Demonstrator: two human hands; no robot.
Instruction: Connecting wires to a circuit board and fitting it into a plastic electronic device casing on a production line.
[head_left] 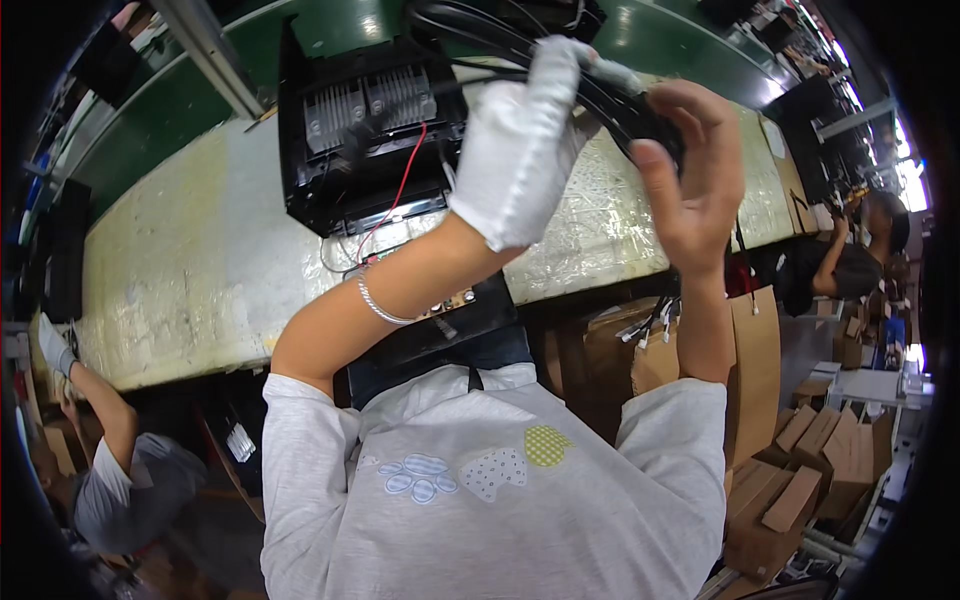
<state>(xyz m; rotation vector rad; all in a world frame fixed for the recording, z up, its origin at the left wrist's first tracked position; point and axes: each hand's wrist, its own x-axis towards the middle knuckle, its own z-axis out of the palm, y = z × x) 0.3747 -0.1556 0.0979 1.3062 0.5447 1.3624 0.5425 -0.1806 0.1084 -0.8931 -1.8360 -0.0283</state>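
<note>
A bundle of looped black cables (615, 108) is raised over the far part of the bench, slightly right of centre. My left hand (520, 150), in a white glove, is closed around the cables with its fingers partly blurred. Bare and to the right, my right hand (700, 190) has its thumb and fingers apart and curved; the bundle's right end lies in the gap, and I see no firm grip on it. Left of my gloved hand sits an open black housing (300, 190) with finned metal heat sinks (365, 108) and a thin red wire (405, 175).
A circuit board (460, 298) lies partly hidden under my left forearm at the front edge of the pale, film-covered bench (190, 260). White-plugged wires (655, 320) hang over cardboard boxes (755, 370) at right. Other people work at far left (140, 480) and far right (860, 265).
</note>
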